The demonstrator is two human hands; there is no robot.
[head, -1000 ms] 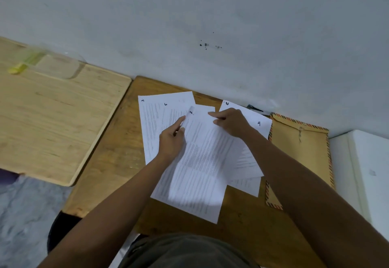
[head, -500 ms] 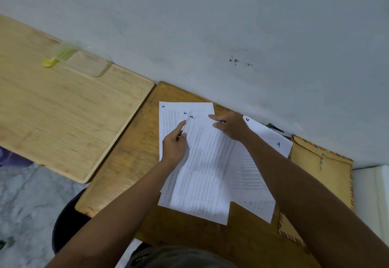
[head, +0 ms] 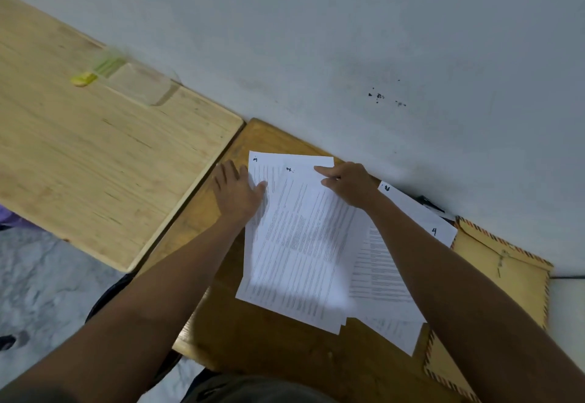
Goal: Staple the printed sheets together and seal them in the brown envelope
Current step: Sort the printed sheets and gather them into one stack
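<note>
- The printed sheets (head: 300, 244) are fanned loose on the bench (head: 272, 348); no staple can be seen.
- The left hand (head: 235, 195) is laid flat, fingers spread; the right hand (head: 348, 185) is pinched on the top sheet's corner.
- The brown envelope (head: 503, 279) is left unfilled beside them; stapling and sealing are judged outstanding.

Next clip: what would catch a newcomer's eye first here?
The fan of printed sheets spread loose on the darker wooden desk, with both hands on them: the left hand flat at their left edge, the right hand pinching the top sheet's upper corner. The brown envelope lies at right, partly under the sheets.
</note>
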